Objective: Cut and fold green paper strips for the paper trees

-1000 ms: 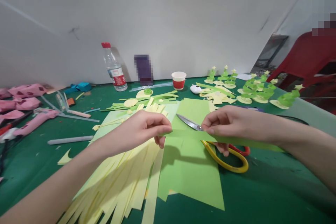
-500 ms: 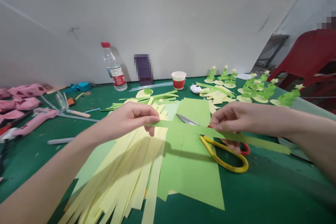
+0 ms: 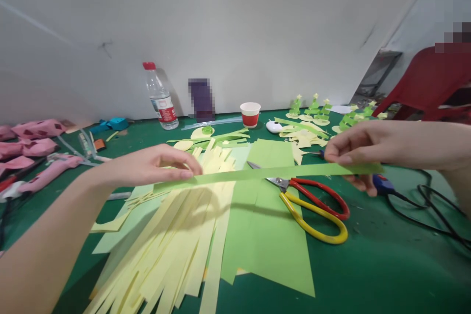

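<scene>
A long green paper strip point(image 3: 265, 173) stretches level between my two hands, above the table. My left hand point(image 3: 162, 166) pinches it near its left end, over a fan of pale yellow paper strips point(image 3: 184, 235). At the right end, the thumb and fingers of my right hand point(image 3: 355, 152) are closed on the same strip. Scissors point(image 3: 320, 206) with one red and one yellow handle lie below the strip, their blades resting on green paper sheets point(image 3: 268, 250). Behind my right hand is a blue-handled tool point(image 3: 384, 185) with a black cord, partly hidden.
At the back stand a water bottle point(image 3: 162, 100), a paper cup point(image 3: 250, 116) and a blurred dark object point(image 3: 201, 99). Several small green paper plants point(image 3: 312, 108) with star tops are at the back right. Pink wrapped tools point(image 3: 47, 179) lie at left.
My hands have moved apart, the left one leftward and the right one rightward and up. More of the strip now spans between them, and the scissors' red handle has come into view.
</scene>
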Motion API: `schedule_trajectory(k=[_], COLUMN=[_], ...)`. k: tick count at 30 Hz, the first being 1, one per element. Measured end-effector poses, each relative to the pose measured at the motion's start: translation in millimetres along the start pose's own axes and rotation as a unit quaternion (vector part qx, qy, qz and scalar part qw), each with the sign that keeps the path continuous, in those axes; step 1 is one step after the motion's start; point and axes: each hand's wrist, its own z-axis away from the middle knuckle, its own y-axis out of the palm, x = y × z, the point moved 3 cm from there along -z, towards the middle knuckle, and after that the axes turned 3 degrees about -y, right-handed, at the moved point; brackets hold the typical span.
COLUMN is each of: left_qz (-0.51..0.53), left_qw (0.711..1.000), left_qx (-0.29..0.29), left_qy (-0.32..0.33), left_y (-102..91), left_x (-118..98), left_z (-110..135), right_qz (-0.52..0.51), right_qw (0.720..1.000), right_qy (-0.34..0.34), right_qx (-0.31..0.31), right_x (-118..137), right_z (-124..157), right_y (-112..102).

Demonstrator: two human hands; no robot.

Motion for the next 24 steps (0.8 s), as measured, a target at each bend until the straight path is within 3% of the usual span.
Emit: schedule_trajectory(k=[1,3,4,7,9,12,15,19,24], left_qz=[-0.014,-0.008,-0.025,-0.093,-0.101,-0.095,-0.067,0.022,0.142], left_qw=[0.998,0.992,0.993,0.995,0.988,0.976,0.972,0.983,0.988], left_qx=[0.062,0.122,0.116,-0.004,-0.058,-0.043,-0.031,-0.036,0.031], left_qy=[-0.005,0.003,0.010,0.047,0.106,0.192,0.221,0.176,0.047], left_y=[6.2,19.1,25.6,44.0,57.8,76.9,83.2,73.6,57.6], left_x=[-4.9,-18.4,-25.2,-40.3,-44.9,-43.8,-39.9,-42.1,-53.2], left_z=[0.1,-0.1,-0.8,-3.2,-4.2,-6.6,-8.9,-8.0,-2.9], right_qz=[0.001,0.009,0.011,-0.003,-0.014,-0.028,-0.058,-0.134,-0.234], right_qw=[1.000,0.999,0.998,0.996,0.995,0.993,0.990,0.980,0.954], right_qy=[-0.008,-0.021,-0.024,-0.020,-0.023,-0.045,-0.073,-0.094,-0.089], right_qx=[0.018,0.048,0.058,0.082,0.093,0.103,0.104,0.114,0.166], right_x=[-0.5,-1.7,-2.3,-1.9,0.6,5.8,9.4,9.6,9.0], right_z=[-2.1,-7.4,-10.0,-15.2,-15.8,-13.9,-11.4,-8.8,-2.0], right_y=[2.3,7.2,9.5,15.7,19.6,24.1,24.1,19.1,11.9])
